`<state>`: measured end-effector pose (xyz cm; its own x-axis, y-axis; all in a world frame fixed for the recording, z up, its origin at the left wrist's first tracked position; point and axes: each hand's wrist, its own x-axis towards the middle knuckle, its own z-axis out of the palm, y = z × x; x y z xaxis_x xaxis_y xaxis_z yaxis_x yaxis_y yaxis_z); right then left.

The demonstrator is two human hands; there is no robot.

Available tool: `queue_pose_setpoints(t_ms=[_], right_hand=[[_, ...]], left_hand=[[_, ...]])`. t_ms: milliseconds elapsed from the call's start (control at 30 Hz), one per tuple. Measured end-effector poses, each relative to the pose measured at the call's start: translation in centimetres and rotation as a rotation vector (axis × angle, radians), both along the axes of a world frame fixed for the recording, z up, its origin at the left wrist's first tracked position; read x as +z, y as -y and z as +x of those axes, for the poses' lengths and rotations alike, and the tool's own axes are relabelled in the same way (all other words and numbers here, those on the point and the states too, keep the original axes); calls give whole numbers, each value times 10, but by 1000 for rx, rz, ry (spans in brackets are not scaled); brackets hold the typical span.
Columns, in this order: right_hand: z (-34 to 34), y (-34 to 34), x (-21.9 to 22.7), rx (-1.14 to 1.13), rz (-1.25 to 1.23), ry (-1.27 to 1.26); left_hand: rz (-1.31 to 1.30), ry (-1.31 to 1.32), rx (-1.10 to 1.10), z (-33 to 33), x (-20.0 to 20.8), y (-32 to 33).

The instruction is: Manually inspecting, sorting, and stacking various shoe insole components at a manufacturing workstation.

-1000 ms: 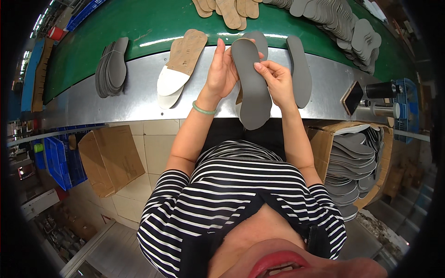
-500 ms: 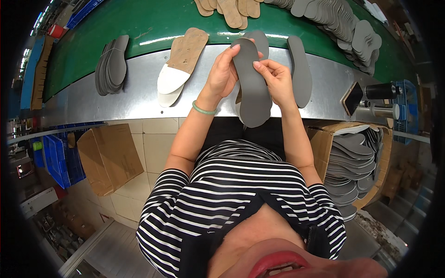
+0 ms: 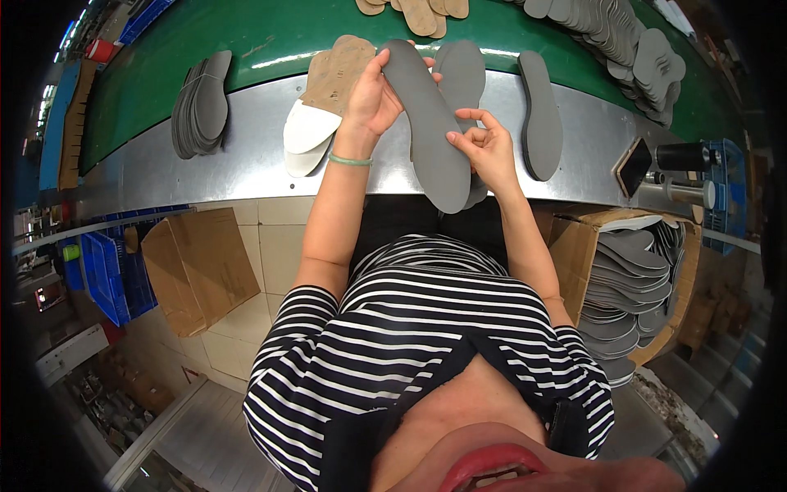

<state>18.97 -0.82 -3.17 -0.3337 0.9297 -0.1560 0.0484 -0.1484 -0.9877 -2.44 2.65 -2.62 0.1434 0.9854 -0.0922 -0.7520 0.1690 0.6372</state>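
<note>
"One grey insole [image 3: 433,135]: where is it?"
"In the left hand [image 3: 377,100], held near its upper end, fingers wrapped behind."
"And the right hand [image 3: 487,151]?"
"At its right edge, thumb and forefinger slightly apart; I can't tell whether they grip."

a pale tiled floor [image 3: 280,246] lay below a green work surface [image 3: 270,33] edged by a metal ledge [image 3: 254,139]; bright reflections [image 3: 279,61] streaked the green.

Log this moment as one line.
left hand: holding grey insole by far end | right hand: at its edge | banded insole stack: left of both hands
</note>
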Motion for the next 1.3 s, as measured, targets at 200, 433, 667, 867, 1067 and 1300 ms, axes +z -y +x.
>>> queue_pose_setpoints(t_ms=[200, 433, 667, 867, 1067, 1300], right_hand=[[-4, -4, -6, 2, -21, 39], [-5, 1, -6, 5, 28, 73], [-7, 9, 10, -6, 181, 60], [-9, -2, -5, -24, 107, 132], [-8, -5, -5, 5, 64, 141], [-10, -7, -6, 2, 4, 139]], left_hand=[[23, 25, -1, -4, 2, -1], [37, 29, -14, -4, -2, -3], [20, -34, 57, -6, -2, -2], [55, 5, 11, -8, 0, -2], [46, -1, 19, -7, 2, 1], [57, 30, -9, -9, 0, 2]])
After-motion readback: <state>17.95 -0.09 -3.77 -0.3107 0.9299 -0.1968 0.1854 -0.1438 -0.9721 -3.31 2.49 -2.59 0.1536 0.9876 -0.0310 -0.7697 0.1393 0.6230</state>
